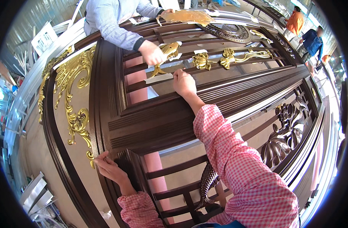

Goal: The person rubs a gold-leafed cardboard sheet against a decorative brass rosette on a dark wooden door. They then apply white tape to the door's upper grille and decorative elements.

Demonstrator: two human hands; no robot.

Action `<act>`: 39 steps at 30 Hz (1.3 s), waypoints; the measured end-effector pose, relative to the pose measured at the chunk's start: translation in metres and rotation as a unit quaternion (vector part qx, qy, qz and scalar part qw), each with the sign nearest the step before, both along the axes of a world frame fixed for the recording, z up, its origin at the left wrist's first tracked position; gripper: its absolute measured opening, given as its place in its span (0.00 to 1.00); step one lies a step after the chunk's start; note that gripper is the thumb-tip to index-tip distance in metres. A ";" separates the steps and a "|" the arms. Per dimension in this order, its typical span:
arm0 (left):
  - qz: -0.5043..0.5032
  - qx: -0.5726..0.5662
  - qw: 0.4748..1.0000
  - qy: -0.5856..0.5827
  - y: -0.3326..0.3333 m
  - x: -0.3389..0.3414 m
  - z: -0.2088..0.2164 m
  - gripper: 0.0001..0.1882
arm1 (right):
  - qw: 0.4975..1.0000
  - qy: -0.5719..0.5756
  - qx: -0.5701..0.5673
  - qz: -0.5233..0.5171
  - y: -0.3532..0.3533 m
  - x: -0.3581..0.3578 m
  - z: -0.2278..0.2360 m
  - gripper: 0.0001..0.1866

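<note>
A large dark brown metal gate panel lies before me, its broad frame [143, 121] crossed by slatted openings. My right hand [184, 83] reaches over the middle rail, its fingers closed at the end of a pale tape strip [158, 78] lying along a slat. Just beyond is a gold fish ornament [169, 52], where a co-worker's hand [151, 52] presses near its tail. My left hand [111, 170] rests on the frame's left edge, fingers extended, beside the lower tip of a gold scroll ornament [79, 121]. Nothing shows in that hand.
Gold lotus ornaments [202, 60] with tape bits sit on the upper slats. A dark fish [208, 186] and dark lotus relief [284, 136] fill the lower opening. Brown sheet material [187, 17] lies at the far edge. Metal offcuts [36, 192] lie lower left; two people stand far right.
</note>
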State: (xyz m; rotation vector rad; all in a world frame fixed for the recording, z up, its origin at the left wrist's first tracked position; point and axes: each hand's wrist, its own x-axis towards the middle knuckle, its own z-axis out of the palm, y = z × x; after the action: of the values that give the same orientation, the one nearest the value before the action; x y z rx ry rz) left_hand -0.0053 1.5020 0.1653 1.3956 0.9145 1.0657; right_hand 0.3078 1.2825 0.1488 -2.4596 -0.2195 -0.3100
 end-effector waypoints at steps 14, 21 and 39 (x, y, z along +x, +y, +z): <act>-0.002 -0.010 1.000 0.011 0.002 -0.002 -0.003 0.28 | 0.989 -0.116 0.009 -0.090 -0.008 0.085 0.009 0.12; -0.015 0.013 1.000 0.006 0.000 -0.002 -0.002 0.28 | 0.985 -0.131 -0.107 -0.047 0.016 0.128 0.005 0.24; -0.008 0.022 0.999 0.026 -0.004 -0.003 -0.003 0.29 | 0.979 -0.115 -0.164 -0.033 0.036 0.150 -0.014 0.20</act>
State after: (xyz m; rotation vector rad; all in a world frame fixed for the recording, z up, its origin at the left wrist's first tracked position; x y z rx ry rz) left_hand -0.0082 1.4984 0.1625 1.4717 0.9199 1.0469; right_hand 0.4577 1.3187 0.1349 -2.7581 -0.3094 -0.6339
